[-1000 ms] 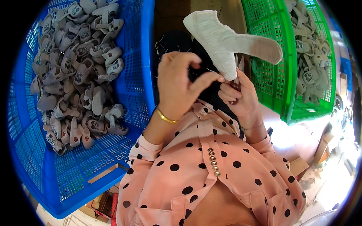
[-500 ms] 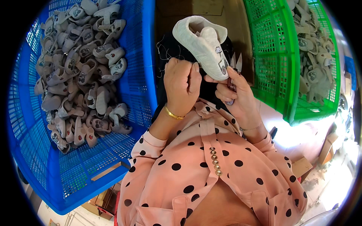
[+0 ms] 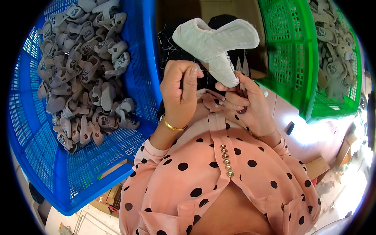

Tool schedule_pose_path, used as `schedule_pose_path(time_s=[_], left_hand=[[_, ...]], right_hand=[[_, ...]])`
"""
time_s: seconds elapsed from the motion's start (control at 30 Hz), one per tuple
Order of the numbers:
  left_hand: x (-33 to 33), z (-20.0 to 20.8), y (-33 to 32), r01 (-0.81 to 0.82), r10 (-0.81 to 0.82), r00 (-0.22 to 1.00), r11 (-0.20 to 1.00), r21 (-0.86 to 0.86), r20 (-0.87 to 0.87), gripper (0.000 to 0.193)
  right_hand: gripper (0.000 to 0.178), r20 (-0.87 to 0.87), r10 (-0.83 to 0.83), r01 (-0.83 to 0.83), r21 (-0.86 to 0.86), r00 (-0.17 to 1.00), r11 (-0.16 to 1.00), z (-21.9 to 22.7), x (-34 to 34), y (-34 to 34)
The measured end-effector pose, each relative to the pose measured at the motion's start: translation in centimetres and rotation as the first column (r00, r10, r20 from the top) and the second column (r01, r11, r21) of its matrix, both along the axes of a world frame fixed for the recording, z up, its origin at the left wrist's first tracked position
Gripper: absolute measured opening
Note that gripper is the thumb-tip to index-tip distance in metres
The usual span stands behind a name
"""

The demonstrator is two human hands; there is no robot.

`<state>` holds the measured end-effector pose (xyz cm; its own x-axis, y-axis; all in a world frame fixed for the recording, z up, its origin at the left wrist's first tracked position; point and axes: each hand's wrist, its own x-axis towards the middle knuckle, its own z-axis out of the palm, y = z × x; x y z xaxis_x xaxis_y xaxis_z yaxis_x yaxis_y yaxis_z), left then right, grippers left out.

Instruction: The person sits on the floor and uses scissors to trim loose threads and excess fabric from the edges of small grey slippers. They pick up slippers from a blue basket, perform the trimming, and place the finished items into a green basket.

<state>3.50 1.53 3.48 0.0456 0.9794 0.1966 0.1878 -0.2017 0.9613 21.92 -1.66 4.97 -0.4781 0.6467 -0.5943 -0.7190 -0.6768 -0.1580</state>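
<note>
A small white cloth baby shoe [image 3: 219, 47] is raised over my lap, its toe end pinched in my right hand [image 3: 252, 103]. Its wide strap flap stands out to the right. Scissors [image 3: 242, 66] with a dark red handle are tucked in the same hand, blades pointing away from me. To the left of the shoe, my left hand [image 3: 178, 92] is closed in a pinch. A thin pale thread [image 3: 205, 70] runs from its fingertips to the shoe.
A blue plastic crate [image 3: 143, 58] on the left holds many pale baby shoes [image 3: 84, 74]. At the right, a green crate [image 3: 311, 78] holds more shoes [image 3: 333, 68]. Loose thread ends [image 3: 167, 43] cling to dark cloth beyond my hands.
The shoe has turned in my right hand: its printed top has swung out of sight, and the strap flap now spreads to the right. My left hand stays pinched beside it.
</note>
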Motion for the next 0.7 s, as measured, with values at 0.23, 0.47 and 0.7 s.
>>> schedule_pose_path(time_s=[0.23,0.47,0.7], left_hand=[[-1.8,2.6,-1.5,0.23,-0.124,0.923,0.937,0.263,-0.364,0.038],[-2.0,1.2,-2.5,0.41,-0.2,0.837,0.846,0.342,-0.509,0.021],[-1.0,-0.8,-4.4,0.495,-0.336,0.834,0.807,0.323,-0.438,0.014]], right_hand=[[0.048,-0.212,0.058,-0.075,-0.077,0.976,0.994,-0.9,1.2,-3.8],[0.039,-0.149,0.036,-0.073,-0.252,0.988,0.965,-0.2,1.3,-6.2],[0.03,-0.216,0.139,-0.188,-0.227,0.967,0.956,-2.8,3.3,-9.6]])
